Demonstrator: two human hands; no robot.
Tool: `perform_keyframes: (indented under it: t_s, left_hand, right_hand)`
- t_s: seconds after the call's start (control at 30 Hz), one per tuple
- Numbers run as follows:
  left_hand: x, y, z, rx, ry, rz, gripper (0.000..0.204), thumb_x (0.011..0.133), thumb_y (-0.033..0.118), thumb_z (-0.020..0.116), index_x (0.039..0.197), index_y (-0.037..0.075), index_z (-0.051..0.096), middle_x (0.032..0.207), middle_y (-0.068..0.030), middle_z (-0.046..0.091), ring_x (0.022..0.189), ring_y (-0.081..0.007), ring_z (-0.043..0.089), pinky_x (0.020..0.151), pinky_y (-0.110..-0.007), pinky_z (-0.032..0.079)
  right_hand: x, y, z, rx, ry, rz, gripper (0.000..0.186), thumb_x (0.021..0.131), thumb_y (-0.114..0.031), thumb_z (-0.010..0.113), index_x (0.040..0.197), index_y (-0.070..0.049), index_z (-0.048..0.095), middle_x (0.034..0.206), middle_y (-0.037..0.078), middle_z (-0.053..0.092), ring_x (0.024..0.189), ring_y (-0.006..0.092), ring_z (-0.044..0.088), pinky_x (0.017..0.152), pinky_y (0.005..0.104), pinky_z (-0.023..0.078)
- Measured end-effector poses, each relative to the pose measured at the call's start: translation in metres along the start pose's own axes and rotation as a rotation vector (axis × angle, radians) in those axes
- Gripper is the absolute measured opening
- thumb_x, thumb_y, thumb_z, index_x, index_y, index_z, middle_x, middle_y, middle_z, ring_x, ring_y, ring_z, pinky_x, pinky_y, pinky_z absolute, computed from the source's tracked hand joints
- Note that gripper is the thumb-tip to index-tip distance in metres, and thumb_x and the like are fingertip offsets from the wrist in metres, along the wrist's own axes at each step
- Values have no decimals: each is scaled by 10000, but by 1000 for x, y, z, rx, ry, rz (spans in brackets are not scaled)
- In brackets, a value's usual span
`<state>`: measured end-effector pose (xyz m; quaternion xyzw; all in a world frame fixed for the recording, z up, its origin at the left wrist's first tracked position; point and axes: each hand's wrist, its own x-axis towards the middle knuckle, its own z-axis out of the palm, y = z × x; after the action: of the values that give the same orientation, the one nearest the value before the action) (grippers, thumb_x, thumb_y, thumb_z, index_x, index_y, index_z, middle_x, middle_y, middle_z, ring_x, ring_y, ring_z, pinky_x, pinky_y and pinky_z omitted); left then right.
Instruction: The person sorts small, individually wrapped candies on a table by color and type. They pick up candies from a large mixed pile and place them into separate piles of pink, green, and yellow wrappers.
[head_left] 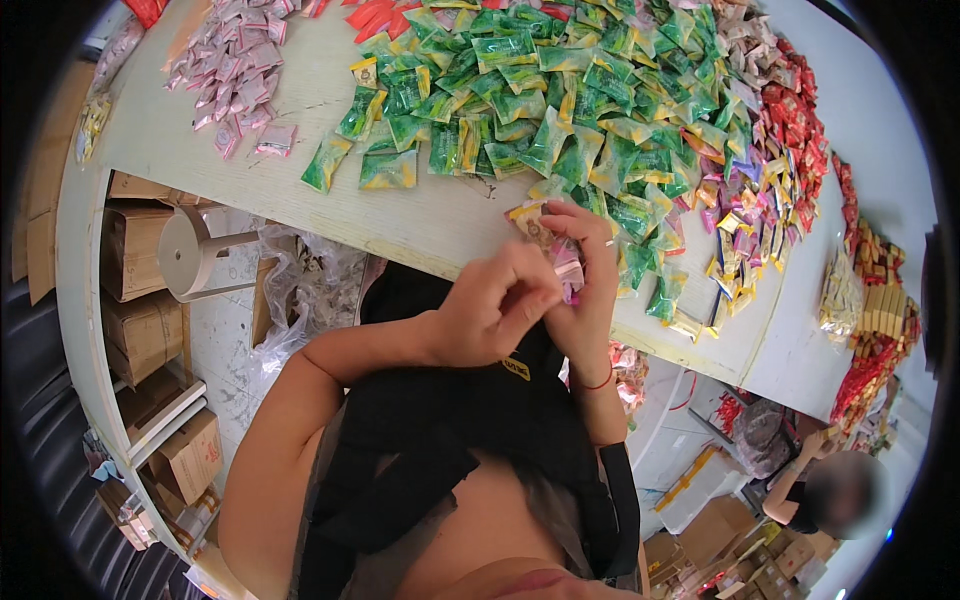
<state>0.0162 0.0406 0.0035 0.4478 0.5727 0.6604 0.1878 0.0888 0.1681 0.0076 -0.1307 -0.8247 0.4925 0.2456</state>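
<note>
Right grip (588,270) pinching pink packet (569,270), left grip (488,306) curled, hold unclear, printed green packets (606,92), yellow-lettered black garment (450,405)

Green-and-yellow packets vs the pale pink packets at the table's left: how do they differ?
Colour: the green-and-yellow packets are mostly bright green with yellow areas; the pale pink packets are whitish pink.
Size: each green-and-yellow packet looks larger than a pale pink one.
Spread: the green-and-yellow packets form a broad heap across the middle; the pale pink ones make a smaller cluster at the left.
Shared: both are small wrapped packets lying loose on the tabletop.
</note>
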Motion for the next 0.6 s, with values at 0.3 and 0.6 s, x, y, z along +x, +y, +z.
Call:
perform_keyframes:
  t_s: [0.3, 0.6]
  left_hand:
    - [12, -2, -5, -428, 156, -346, 161, 951, 83, 544, 1058, 59, 427, 854, -10, 536, 709, -36, 497, 632, -188, 410]
    - [7, -17, -1, -506, 200, -243, 139, 953, 68, 533, 1043, 49, 429, 900, -10, 526, 782, -38, 511, 663, -186, 426]
  right_hand:
    - [-9, 8, -28, 786, -214, 242, 586, 753, 9, 678, 1307, -34, 492, 1408, 139, 414, 1369, 280, 325, 1117, 383, 247]
    - [-15, 3, -7, 419, -43, 278, 590, 778, -71, 717, 1320, -61, 484, 1300, 130, 487, 1188, 228, 495, 939, 351, 453]
